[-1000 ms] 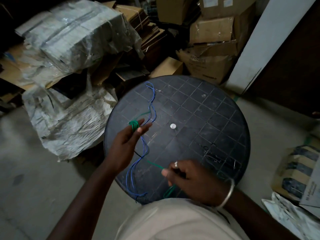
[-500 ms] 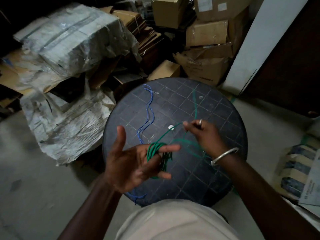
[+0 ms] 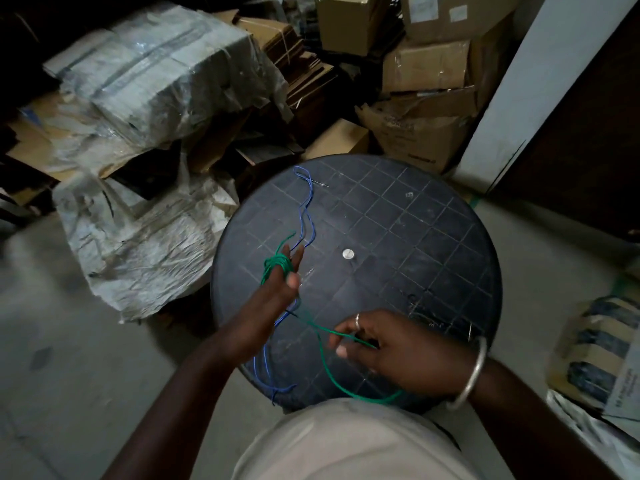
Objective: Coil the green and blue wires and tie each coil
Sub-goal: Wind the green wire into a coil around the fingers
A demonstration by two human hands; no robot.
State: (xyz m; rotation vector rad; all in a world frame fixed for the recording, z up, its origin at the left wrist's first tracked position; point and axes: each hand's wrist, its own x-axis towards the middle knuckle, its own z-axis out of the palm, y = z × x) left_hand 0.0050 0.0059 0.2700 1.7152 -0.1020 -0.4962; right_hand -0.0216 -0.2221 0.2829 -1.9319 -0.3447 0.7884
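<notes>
While the left hand [image 3: 275,294] thumb-pins one coiled thin green wire [image 3: 277,264], the right hand [image 3: 405,355] pinches its tail; one thin blue wire [image 3: 307,202] lies loose.

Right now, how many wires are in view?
2. The green wire is wound round fingers of the left hand, its tail pinched by the right hand. The blue wire lies loose across the round black table, partly behind the left hand.

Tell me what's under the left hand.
The blue wire runs beneath the left hand on the round black tabletop; its middle stretch is hidden by hand and wrist.
</notes>
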